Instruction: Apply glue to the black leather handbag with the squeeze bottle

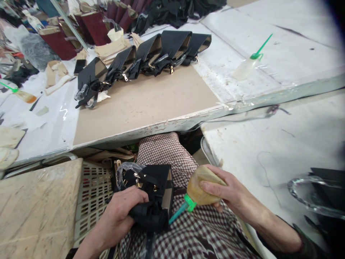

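My left hand [124, 210] is closed on a black handbag [159, 176] that rests on my lap over a checked apron [185, 237]. Gold-coloured fittings and a plastic-wrapped handle show on the bag, and its beige inner edge faces right. In my right hand [226, 187] is a squeeze glue bottle [203, 185] with yellowish contents, tilted nozzle-down. Its green nozzle tip lies at the right edge of the black material bunched by my left hand; whether it touches cannot be made out.
Several black bag pieces [175, 43] stand in a row on a beige board [151, 104] on the worktable. Another glue bottle [246, 66] lies at the right, one more [24, 95] at the left. A plastic crate [93, 198] is by my left arm; a white surface [296, 144] spreads rightward.
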A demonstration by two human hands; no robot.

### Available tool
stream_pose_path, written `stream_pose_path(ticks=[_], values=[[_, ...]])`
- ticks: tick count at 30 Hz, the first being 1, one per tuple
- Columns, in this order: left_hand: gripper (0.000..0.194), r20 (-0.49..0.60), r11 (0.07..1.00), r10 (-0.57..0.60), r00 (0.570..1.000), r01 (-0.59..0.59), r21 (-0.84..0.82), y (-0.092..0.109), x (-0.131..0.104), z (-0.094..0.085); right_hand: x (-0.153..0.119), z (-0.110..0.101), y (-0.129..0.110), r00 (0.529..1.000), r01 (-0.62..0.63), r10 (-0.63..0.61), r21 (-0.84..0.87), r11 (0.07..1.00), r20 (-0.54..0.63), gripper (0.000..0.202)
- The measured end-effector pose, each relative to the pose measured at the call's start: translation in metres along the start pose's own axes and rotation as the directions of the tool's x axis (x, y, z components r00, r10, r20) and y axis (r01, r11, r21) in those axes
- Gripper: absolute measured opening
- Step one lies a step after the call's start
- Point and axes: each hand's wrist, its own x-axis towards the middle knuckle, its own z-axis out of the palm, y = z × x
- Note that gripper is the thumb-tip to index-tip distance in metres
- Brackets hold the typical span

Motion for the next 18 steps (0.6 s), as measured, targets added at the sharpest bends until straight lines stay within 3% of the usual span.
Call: stream_pose_path(ticks=[6,12,18], values=[[0.029,-0.012,1.0,-0.011,1.0,0.011,-0.015,-0.001,0.002,0.0,0.006,-0.003,0.001,0.996,0.021,-0.028,-0.085,0.996,-0.081,0.042],[0.031,-0.02,1.0,-0.003,1.0,0.003,0.001,0.002,0.003,-0.002,-0.001,0.0,0.001,1.0,0.011,-0.011,-0.029,1.0,0.026,0.041],[0.028,-0.03,1.0,0.017,0.999,-0.017,0.008,0.004,0.007,-0.005,0.01,-0.01,0.005,0.994,0.031,-0.051,-0.198,0.98,-0.101,0.043]])
